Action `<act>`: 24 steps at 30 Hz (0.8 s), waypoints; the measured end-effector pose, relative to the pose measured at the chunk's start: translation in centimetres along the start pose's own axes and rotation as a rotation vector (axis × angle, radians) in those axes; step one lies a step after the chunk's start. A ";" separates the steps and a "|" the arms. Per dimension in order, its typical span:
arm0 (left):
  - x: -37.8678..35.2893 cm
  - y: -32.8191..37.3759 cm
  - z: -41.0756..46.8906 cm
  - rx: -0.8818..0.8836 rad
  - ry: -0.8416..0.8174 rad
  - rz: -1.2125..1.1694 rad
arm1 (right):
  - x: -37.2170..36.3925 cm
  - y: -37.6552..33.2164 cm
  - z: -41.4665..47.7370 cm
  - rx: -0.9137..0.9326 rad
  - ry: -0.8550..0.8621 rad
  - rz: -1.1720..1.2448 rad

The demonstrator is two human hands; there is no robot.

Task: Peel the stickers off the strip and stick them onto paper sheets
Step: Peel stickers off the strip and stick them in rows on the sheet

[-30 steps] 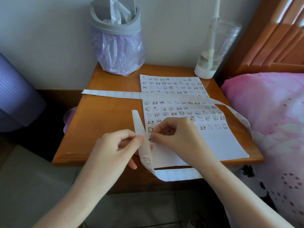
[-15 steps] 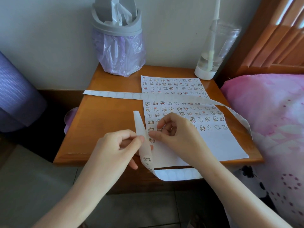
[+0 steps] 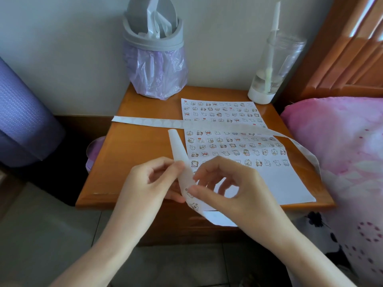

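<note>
We pinch the strip [image 3: 176,146] in our left hand [image 3: 145,183]; it runs near-far. Our right hand [image 3: 234,187], from the right, nips a sticker [image 3: 188,194].

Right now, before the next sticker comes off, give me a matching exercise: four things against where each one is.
Things:
1. trash bin
2. clear bottle
3. near end of the sticker strip
4. paper sheet

Places:
a. flat on the table, covered in rows of stickers
b. back right corner
c. pinched by the left hand
d. at the back, left of the bottle

Pairs: 1-d, 2-b, 3-c, 4-a
</note>
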State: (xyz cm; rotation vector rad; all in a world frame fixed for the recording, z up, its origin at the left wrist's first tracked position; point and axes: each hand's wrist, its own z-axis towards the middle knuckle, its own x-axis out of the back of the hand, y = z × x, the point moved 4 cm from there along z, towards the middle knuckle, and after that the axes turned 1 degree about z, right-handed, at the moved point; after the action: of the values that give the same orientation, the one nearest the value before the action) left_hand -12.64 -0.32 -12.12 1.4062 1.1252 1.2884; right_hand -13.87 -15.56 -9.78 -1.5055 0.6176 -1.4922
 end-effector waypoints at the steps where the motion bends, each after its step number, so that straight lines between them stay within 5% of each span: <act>1: 0.0 0.0 -0.1 -0.012 0.007 -0.004 | -0.1 -0.1 -0.1 0.008 -0.009 -0.013; 24: -0.7 0.6 -0.2 -0.020 -0.096 -0.014 | 1.0 0.6 0.0 -0.048 0.064 0.021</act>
State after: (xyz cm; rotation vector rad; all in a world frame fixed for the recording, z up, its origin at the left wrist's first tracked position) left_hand -12.88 -1.07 -11.67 1.4282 1.0536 1.2067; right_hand -13.57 -16.70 -9.81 -1.4878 0.7093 -1.5234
